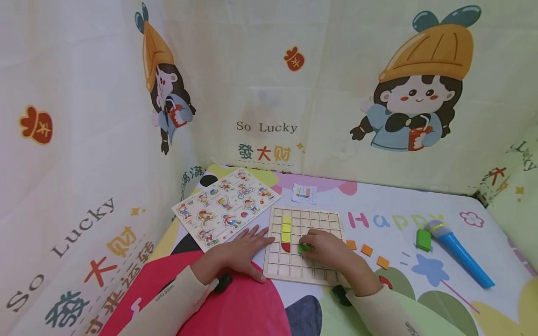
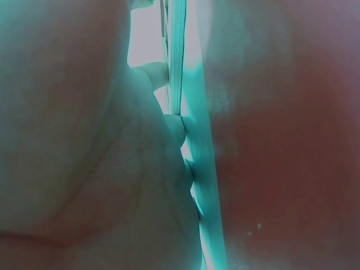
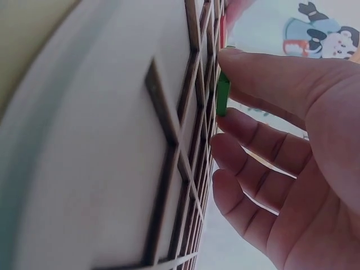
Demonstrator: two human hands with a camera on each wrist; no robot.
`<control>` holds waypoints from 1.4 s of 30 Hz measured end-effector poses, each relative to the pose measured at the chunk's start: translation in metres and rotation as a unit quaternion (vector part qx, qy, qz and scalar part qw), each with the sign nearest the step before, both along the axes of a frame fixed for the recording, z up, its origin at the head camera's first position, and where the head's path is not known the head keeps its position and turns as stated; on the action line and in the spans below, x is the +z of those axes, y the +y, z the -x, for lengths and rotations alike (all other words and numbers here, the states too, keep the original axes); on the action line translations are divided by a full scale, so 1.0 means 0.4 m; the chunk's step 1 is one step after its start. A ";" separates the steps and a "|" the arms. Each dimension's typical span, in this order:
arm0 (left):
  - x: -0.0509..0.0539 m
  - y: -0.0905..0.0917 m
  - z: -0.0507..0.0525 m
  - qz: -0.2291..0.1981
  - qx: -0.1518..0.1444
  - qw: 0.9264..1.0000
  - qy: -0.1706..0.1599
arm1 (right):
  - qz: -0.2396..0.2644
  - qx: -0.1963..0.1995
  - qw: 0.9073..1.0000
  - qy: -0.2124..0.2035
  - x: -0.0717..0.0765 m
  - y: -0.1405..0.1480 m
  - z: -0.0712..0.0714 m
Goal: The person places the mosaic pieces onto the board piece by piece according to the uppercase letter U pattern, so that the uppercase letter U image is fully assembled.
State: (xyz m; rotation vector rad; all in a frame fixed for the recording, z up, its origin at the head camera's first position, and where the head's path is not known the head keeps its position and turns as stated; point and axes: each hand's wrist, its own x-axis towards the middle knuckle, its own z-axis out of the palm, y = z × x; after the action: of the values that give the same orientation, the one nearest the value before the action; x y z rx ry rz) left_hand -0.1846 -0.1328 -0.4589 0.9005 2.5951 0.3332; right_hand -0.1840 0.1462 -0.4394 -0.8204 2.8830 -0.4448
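Reference: grid board. Green block is over or in the board's middle cells, right of the red piece, which lies below the yellow squares; whether it is seated, cannot tell. Judged light, stiff, hard to damage, slightly slippery on its painted faces; best taken by opposite side faces, underside left free. Right hand: block pinched between thumb and fingertips, outer fingers slightly bent; forearm slants in over the board's near right corner. Left hand: holds nothing, palm down, fingers spread wide, fingertips at the board's left edge, thumb by its near left corner; pressure unclear.
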 end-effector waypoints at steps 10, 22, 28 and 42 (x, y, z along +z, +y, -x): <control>0.004 0.001 -0.002 0.003 0.004 1.000 -0.002 | 0.008 0.008 1.000 -0.006 -0.002 -0.014 0.009; -0.002 -0.002 0.003 0.003 -0.007 1.000 0.008 | 0.003 0.023 1.000 0.003 -0.001 -0.026 0.013; 0.000 -0.004 0.002 0.000 -0.006 1.000 0.007 | 0.008 0.029 1.000 0.003 -0.003 -0.031 0.013; -0.010 -0.004 0.004 0.002 -0.002 1.000 0.006 | 0.000 0.017 1.000 -0.002 -0.008 -0.041 0.014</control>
State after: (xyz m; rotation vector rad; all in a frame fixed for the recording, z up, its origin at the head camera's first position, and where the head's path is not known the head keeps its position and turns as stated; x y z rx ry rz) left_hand -0.1861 -0.1345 -0.4628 0.9099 2.6040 0.3228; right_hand -0.1896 0.1298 -0.4427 -0.8664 2.8614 -0.4407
